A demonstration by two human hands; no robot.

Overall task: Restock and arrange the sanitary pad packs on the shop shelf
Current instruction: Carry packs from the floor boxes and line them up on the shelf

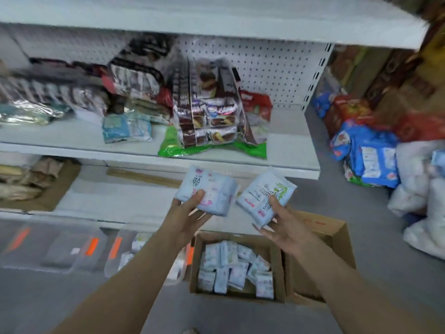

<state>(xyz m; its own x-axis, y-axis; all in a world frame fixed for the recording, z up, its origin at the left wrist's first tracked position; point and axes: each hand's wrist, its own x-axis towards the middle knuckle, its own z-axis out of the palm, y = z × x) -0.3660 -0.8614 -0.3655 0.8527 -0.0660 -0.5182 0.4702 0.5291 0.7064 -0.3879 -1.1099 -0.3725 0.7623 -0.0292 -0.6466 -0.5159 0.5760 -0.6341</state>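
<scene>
Left hand point(190, 214) gripped the pink-print pack point(208, 190). Right hand point(283, 225) clutched the leaf-print pack point(263, 197), carton point(278, 273) beneath both.

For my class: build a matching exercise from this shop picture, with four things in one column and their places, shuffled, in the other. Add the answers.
Things
1. leaf-print pack
2. pink-print pack
3. box of packs
4. green bag

Places
A. on the floor
B. in the left hand
C. on the shelf
D. in the right hand

Pairs: 1-D, 2-B, 3-A, 4-C
</scene>
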